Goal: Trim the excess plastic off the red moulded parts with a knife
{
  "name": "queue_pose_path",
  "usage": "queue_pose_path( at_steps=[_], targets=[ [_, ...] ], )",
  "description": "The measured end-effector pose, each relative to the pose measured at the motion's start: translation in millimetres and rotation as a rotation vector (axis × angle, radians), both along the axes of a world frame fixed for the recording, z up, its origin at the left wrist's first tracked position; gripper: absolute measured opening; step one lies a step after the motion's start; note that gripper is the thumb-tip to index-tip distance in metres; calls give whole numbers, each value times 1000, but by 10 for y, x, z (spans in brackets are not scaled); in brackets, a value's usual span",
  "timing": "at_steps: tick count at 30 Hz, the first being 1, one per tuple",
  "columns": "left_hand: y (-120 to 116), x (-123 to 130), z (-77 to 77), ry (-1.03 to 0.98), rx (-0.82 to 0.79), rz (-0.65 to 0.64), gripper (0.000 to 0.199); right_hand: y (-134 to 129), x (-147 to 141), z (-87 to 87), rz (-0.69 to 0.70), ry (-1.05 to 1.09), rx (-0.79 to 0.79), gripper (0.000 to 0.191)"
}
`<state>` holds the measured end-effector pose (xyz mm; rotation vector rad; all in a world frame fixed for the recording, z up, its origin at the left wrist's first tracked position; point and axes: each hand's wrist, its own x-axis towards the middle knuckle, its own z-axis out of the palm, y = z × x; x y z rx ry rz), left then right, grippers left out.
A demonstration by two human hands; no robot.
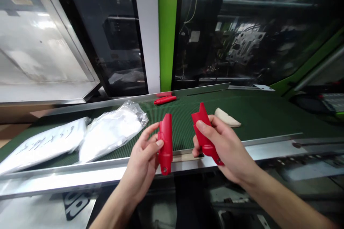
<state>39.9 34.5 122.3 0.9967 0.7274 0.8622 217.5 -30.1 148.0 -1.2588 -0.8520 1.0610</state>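
My left hand (143,157) is closed on a red plastic part (166,139), a long half-round shell with a small holed lug at its lower end. A similar red plastic part (202,127) is gripped in my right hand (225,146), thumb pressed on its face, leaning with its top to the left. Both parts are held apart above the front rail of a green conveyor belt (185,128). A third red part (165,100) lies on the belt against the back rail. Just beyond my right hand rests a cream-coloured half-moon piece (227,117).
Two clear plastic bags with white contents, a handwritten one (48,143) and a crinkled one (114,130), lie on the belt at left. Metal rails (107,170) edge the belt. Behind stands a green machine (166,35) with dark windows; a metal chute (43,43) is at left.
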Motion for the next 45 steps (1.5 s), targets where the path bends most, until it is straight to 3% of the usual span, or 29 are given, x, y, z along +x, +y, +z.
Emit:
queue_pose_path(
  at_steps=[3, 8, 13, 25, 31, 35, 40, 45],
  targets=[
    [-226, -77, -84, -158, -186, 9, 57, -107, -261, -102, -10, 148, -20, 36],
    [-387, -197, -184, -235, -247, 70, 52, -168, -543, -244, 0, 303, -91, 30],
    [-510, -287, -207, -346, -300, 46, 50, -261, -741, -337, 28, 391, -163, 35],
    [-664, -511, -348, -377, -429, 145, 49, -366, -916, -411, 144, 288, -277, 40],
    [-692, -623, -407, -426, -452, 169, 49, -300, -819, -387, 191, -34, -261, 44],
    [-738, -707, -412, -471, -468, 170, 53, -127, -626, -281, 207, -451, -160, 39],
    [-784, -784, -419, -531, -483, 167, 51, 189, -377, -272, 71, -988, -10, 33],
    [-878, -853, -362, -522, -478, 135, 51, 482, -195, -376, 87, -1138, -11, 41]
  ],
)
